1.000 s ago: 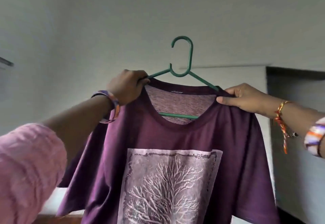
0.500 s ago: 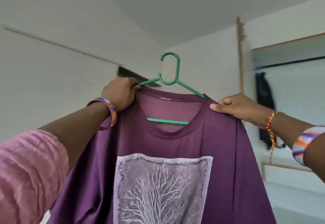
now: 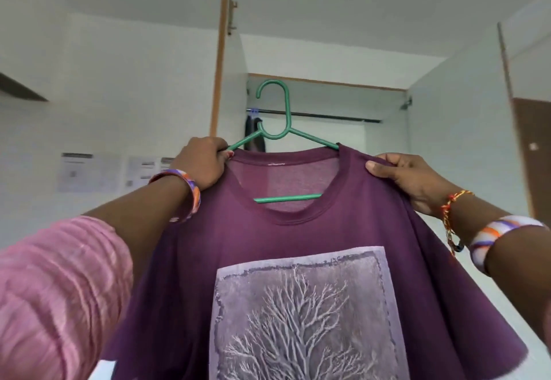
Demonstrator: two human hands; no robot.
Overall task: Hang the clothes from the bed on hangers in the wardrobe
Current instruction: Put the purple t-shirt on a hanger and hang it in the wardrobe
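Note:
A purple T-shirt with a pale tree print hangs on a green plastic hanger, held up in front of me. My left hand grips the shirt's left shoulder together with the hanger arm. My right hand pinches the right shoulder, thumb on the front of the cloth. The hanger's hook points up, in line with the dark rail inside the open wardrobe behind it. The hook is apart from the rail.
The wardrobe's left door stands open with its wooden edge toward me; the right door is open too. A dark garment hangs at the rail's left end. Papers are stuck on the left wall.
The view has swung to face the open wardrobe, and its rail now sits right behind the hanger hook. Both hands keep the same hold on the shirt's shoulders.

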